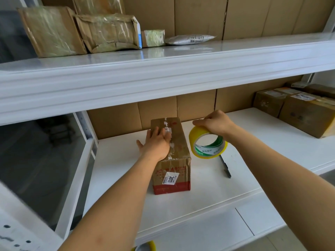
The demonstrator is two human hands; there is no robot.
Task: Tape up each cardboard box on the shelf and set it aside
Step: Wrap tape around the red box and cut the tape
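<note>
A small brown cardboard box [178, 142] with a red band and a white label stands on the white lower shelf [208, 187]. My left hand [155, 143] lies flat on the box's top, fingers straight, pressing along the centre seam. Just right of the box, my right hand [214, 123] grips a roll of yellow tape [207, 143] from above, holding it upright and close above the shelf.
A dark pen [225, 166] lies on the shelf under the roll. Taped boxes [299, 111] sit at the right end. The upper shelf [163, 73] carries wrapped parcels [79, 29] and a grey mailer [190, 39]. Another yellow tape roll [145, 246] shows at the bottom edge.
</note>
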